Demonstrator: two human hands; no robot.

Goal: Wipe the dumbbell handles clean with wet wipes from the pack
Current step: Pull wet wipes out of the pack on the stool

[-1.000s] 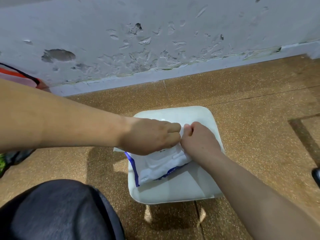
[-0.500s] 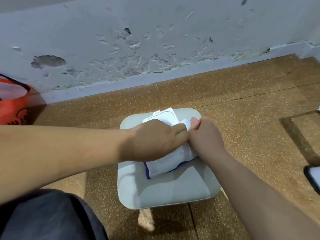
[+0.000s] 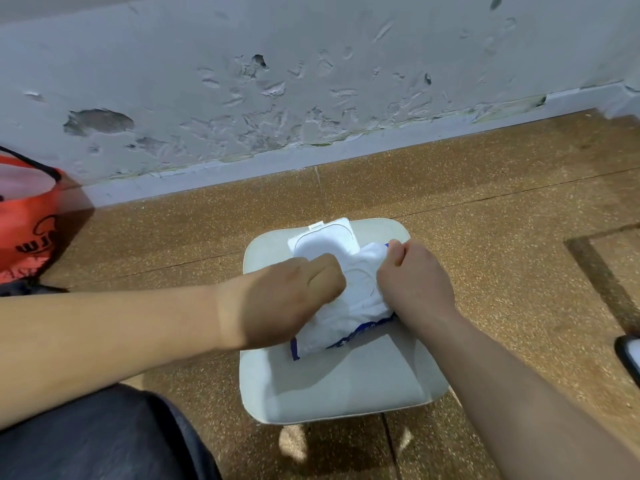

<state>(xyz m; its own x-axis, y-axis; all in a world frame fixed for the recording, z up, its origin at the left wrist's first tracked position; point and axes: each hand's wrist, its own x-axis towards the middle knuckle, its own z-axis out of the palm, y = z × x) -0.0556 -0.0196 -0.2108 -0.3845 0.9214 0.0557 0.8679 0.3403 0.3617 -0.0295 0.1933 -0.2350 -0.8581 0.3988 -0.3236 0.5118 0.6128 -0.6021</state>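
A white wet wipe pack (image 3: 349, 320) with blue edging lies on a pale square stool (image 3: 332, 389). Its white flip lid (image 3: 323, 239) stands open at the far end. My left hand (image 3: 287, 299) grips the pack's left side with curled fingers. My right hand (image 3: 415, 282) grips the pack's right side, thumb pressed on its top corner. The pack's middle shows between the two hands. No dumbbell is in view.
An orange bag (image 3: 24, 216) sits at the left by the peeling grey wall (image 3: 277, 81). A dark phone edge (image 3: 628, 358) lies on the brown speckled floor (image 3: 485, 220) at the right. My dark-clothed knee (image 3: 97, 438) fills the lower left.
The pack's lid has been flipped open. My hands, close together before, have moved apart across the pack. The camera has shifted, bringing the orange bag into view.
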